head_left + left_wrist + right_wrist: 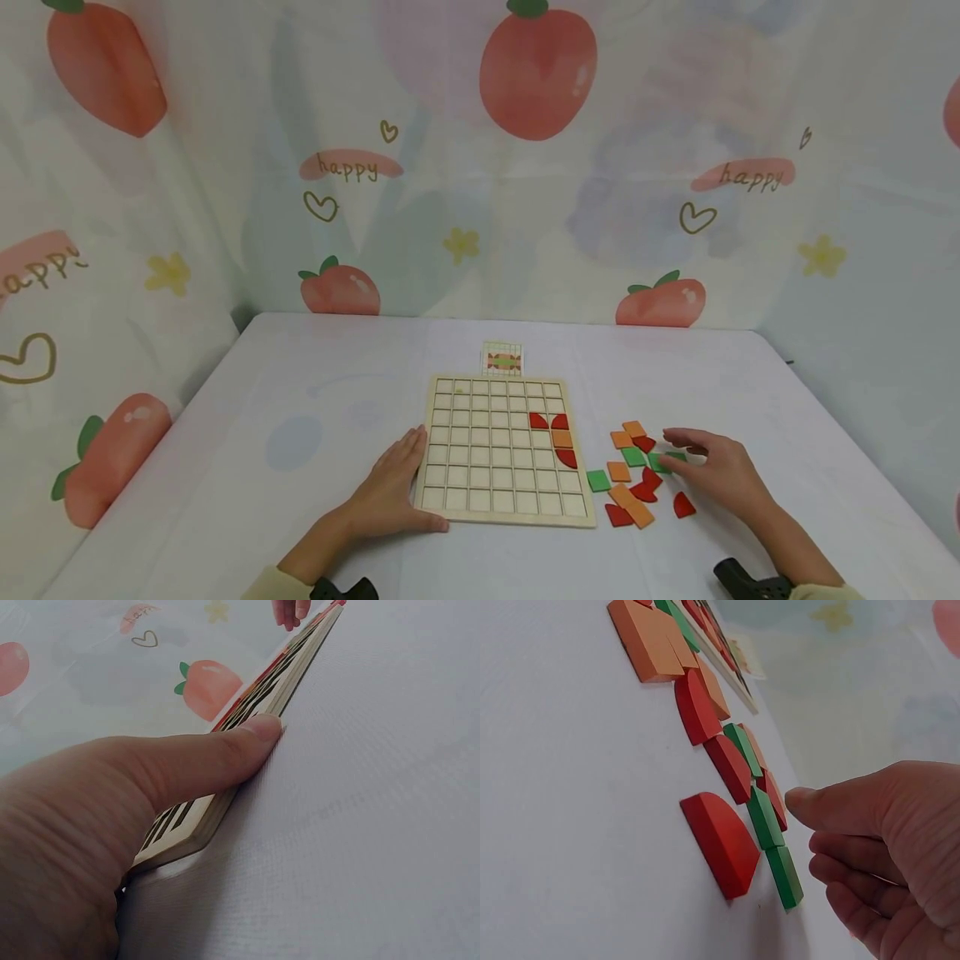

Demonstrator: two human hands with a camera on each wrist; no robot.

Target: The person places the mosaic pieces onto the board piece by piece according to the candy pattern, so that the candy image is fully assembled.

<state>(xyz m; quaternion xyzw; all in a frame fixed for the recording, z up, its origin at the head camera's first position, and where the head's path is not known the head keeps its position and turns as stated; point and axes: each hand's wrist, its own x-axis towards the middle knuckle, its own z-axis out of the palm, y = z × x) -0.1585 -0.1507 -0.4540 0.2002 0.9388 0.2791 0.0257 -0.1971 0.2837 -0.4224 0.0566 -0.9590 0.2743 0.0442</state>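
In the head view, the board (500, 458) lies flat on the table (337, 367) and serves as the reference for all positions. The left hand (393, 492) is at the board's near left corner, spread wide, with the fingers along the left edge and the thumb along the near edge; this hold probably keeps the board from sliding. A picture card (503, 360) lies just beyond the board's far edge, likely so that it can be read without covering the grid. Three red pieces (566, 459) and one orange square (562, 438) occupy cells at the board's right side. Loose orange squares (618, 472), loose green squares (633, 457) and loose red pieces (683, 505) lie right of the board, apparently grouped there for easy reach. The right hand (716, 471) is at the outer side of this group, thumb and forefinger apart. In the left wrist view, the thumb (225, 757) lies across the board's near edge; the other left fingers cannot be seen. In the right wrist view, the right hand shows no piece in its grasp: the thumb is clear of the loosely bent fingers, near the green squares farthest from the board.
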